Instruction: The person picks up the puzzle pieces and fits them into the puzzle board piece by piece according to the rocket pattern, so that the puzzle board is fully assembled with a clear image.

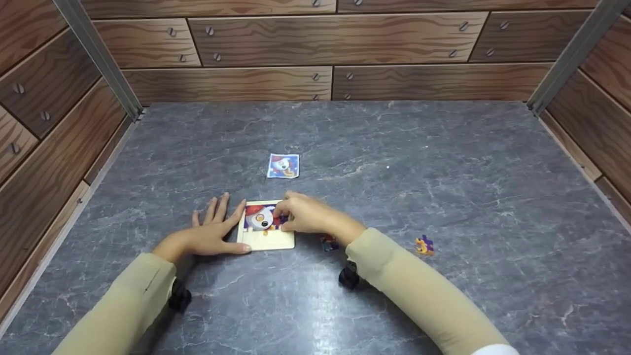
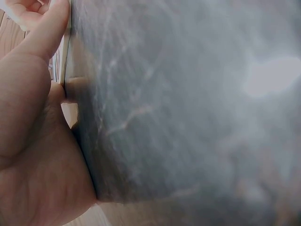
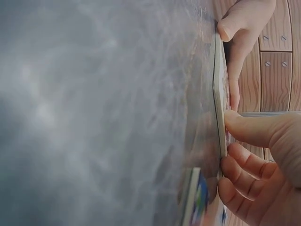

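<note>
A small square puzzle board point(image 1: 268, 241) with a cream frame lies on the table, its upper part filled with a picture of a white cartoon face in a red hat. My left hand point(image 1: 212, 234) lies flat at the board's left side, fingers spread, with the thumb and forefinger touching its edge. At the upper right of the board, my right hand point(image 1: 305, 214) has its fingers curled and pinches a dark purple puzzle piece point(image 1: 284, 220) against the picture. The fingers partly cover that piece. In the right wrist view, the right thumb point(image 3: 249, 129) touches the board's edge.
Behind the board lies a square picture card point(image 1: 283, 166) with a similar face. A dark puzzle piece point(image 1: 329, 242) sits partly under the right wrist. Farther right rests a purple and yellow puzzle piece point(image 1: 424, 245). Wood-patterned walls point(image 1: 261, 44) enclose the grey marbled table point(image 1: 443, 187).
</note>
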The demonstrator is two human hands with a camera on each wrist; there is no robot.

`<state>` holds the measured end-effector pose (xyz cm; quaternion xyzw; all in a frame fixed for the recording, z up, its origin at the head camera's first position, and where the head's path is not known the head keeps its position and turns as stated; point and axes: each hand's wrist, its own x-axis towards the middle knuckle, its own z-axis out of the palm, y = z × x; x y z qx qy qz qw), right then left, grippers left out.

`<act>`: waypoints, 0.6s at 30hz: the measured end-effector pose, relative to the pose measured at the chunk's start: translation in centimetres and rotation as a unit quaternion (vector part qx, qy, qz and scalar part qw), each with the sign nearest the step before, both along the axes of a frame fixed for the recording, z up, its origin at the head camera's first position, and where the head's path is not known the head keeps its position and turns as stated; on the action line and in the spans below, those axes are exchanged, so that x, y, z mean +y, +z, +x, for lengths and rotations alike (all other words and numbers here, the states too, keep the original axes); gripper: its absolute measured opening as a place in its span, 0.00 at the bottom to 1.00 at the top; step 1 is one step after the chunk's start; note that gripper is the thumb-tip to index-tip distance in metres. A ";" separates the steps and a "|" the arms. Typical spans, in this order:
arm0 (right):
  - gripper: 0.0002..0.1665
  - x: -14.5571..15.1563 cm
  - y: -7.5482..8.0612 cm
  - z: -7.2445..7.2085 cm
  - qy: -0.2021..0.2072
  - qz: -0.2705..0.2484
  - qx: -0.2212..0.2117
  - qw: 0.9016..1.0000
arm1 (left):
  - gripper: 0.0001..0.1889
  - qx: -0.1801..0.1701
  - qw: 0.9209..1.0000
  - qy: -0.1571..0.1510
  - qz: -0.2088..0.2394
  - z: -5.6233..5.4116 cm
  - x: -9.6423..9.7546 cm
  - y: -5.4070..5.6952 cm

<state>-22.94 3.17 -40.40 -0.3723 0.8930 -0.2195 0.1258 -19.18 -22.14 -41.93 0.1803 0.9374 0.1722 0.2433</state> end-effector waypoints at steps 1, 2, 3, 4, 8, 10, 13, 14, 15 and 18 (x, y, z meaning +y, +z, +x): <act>0.18 0.0 0.0 0.0 0.000 -0.001 -0.001 1.000 | 0.55 0.001 1.000 0.000 0.000 0.0 0.0 0.0; 0.18 0.1 0.1 0.0 0.000 -0.002 -0.003 1.000 | 0.55 0.001 1.000 -0.001 0.001 0.0 0.1 0.0; 0.18 0.1 0.1 0.0 0.000 -0.006 -0.006 1.000 | 0.55 0.002 1.000 -0.002 0.001 0.0 0.1 0.0; 0.18 0.2 0.2 0.0 0.003 -0.012 -0.008 1.000 | 0.55 0.003 1.000 -0.002 0.001 0.0 0.1 0.1; 0.18 0.8 0.4 -0.2 0.018 -0.046 -0.017 0.999 | 0.55 0.004 1.000 -0.001 -0.001 0.0 0.2 0.2; 0.17 1.2 0.6 -0.2 0.026 -0.060 -0.016 0.998 | 0.55 0.005 1.000 0.000 -0.003 0.0 0.1 0.2; 0.17 2.0 0.8 -0.1 0.029 -0.076 -0.018 0.997 | 0.55 0.004 1.000 0.000 -0.002 0.1 0.1 0.2; 0.16 2.3 0.9 0.0 0.029 -0.080 -0.019 0.996 | 0.55 0.004 1.000 0.000 -0.002 0.1 0.1 0.2; 0.16 2.6 0.9 0.1 0.027 -0.084 -0.020 0.996 | 0.55 0.004 1.000 0.000 -0.001 0.1 0.0 0.2; 0.17 3.5 1.1 0.4 0.023 -0.097 -0.027 0.995 | 0.55 0.004 1.000 0.001 0.000 0.2 0.0 0.2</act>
